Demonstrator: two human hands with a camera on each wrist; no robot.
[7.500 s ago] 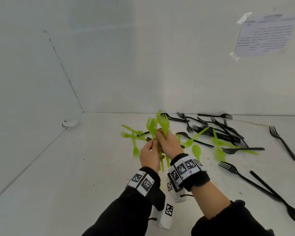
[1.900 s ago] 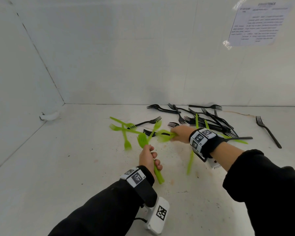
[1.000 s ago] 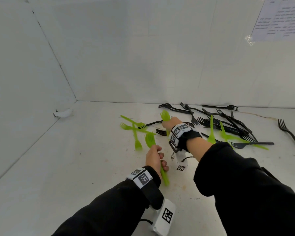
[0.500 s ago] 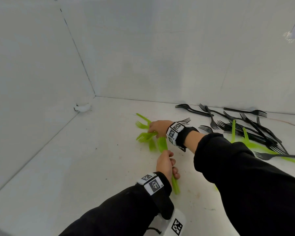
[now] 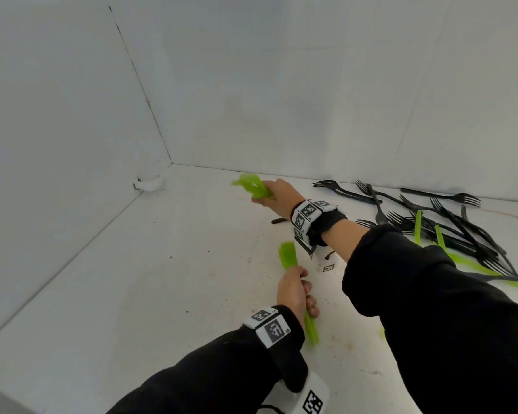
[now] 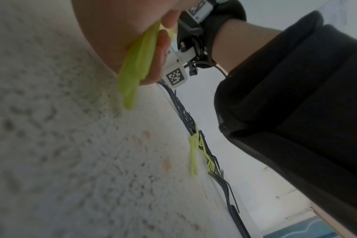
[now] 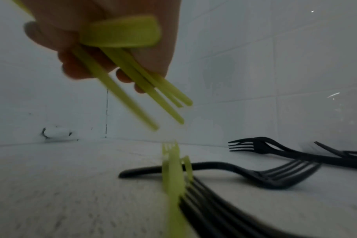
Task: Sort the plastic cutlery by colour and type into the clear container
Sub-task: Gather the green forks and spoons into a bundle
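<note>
Both hands are loaded with green cutlery; judged to be mid-gather of the green pieces ahead of binning.

Left hand (image 5: 295, 291): fingers wrapped around a stacked green fork bundle (image 5: 288, 258), tines up, handles poking out below the fist close to the white table (image 5: 132, 294). Held as a parked stack, probably so same-type pieces stay aligned while more are collected.

Right hand (image 5: 277, 194): reached across toward the far-left corner, fingers clamped on a loose green cutlery bunch (image 5: 251, 188), lifted clear of the surface. Blurred in the head view, so types cannot be told there.

Clear container: not seen in any view. Black forks (image 5: 431, 210) are heaped at the right by the wall with a few green pieces (image 5: 417, 227) mixed in, unsorted.

View differences:
- Right wrist view: handles in the right hand are shown splayed, not aligned, with one broad flat green end lying across the palm; a lone black fork (image 7: 224, 172) lies just below.
- Left wrist view: handles in the left hand are shown pressed flat together by the fingertips.
- Head view: only this one gives the overall layout.
</note>
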